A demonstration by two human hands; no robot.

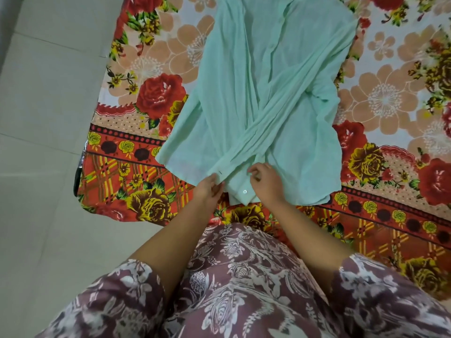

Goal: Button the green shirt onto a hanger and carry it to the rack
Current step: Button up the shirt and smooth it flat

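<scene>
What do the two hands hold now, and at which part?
Both hold the green shirt near its bottom hem: left hand pinches the buttonhole edge, right hand the button edge.

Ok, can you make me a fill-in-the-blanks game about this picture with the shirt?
1. The green shirt lies spread on a bedsheet printed with big ____.
2. The little round button between the two hands is ____ in colour.
3. The left hand and the right hand both pinch the near edge of the green ____.
4. The pale floor beside the bedsheet is made of square ____.

Missing words: flowers; white; shirt; tiles.
</scene>
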